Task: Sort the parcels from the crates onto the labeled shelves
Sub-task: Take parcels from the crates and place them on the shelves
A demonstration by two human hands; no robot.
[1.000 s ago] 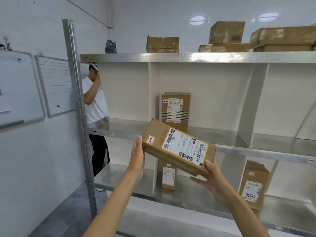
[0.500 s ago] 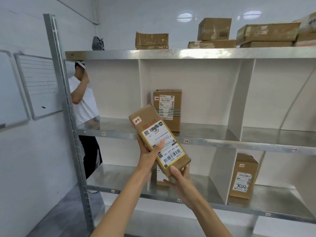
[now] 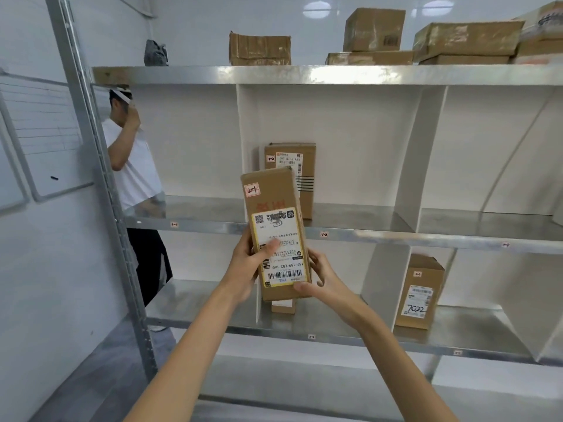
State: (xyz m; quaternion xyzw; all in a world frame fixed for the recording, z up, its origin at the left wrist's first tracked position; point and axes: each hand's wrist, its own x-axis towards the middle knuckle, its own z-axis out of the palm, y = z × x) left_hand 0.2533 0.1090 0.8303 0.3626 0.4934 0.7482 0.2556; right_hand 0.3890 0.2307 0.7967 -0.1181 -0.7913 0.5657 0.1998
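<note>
I hold a long brown cardboard parcel (image 3: 275, 229) upright in front of the metal shelf unit (image 3: 304, 75). A white shipping label covers its front and a small red-and-white tag sits near its top. My left hand (image 3: 247, 266) grips its left side, thumb across the label. My right hand (image 3: 321, 280) grips its lower right corner. Small tags mark the shelf edges, one (image 3: 174, 224) at the left of the middle shelf and another (image 3: 323, 234) further right.
A parcel (image 3: 300, 166) stands on the middle shelf behind mine. Another (image 3: 419, 295) stands on the lower shelf at right, and one (image 3: 283, 306) is partly hidden below my parcel. Several boxes (image 3: 374, 30) lie on top. A person in white (image 3: 134, 166) stands at left by whiteboards (image 3: 45, 138).
The parcel has turned from lying tilted to standing upright and has risen a little. My left thumb now lies across the label, and my right hand has moved to the lower right corner.
</note>
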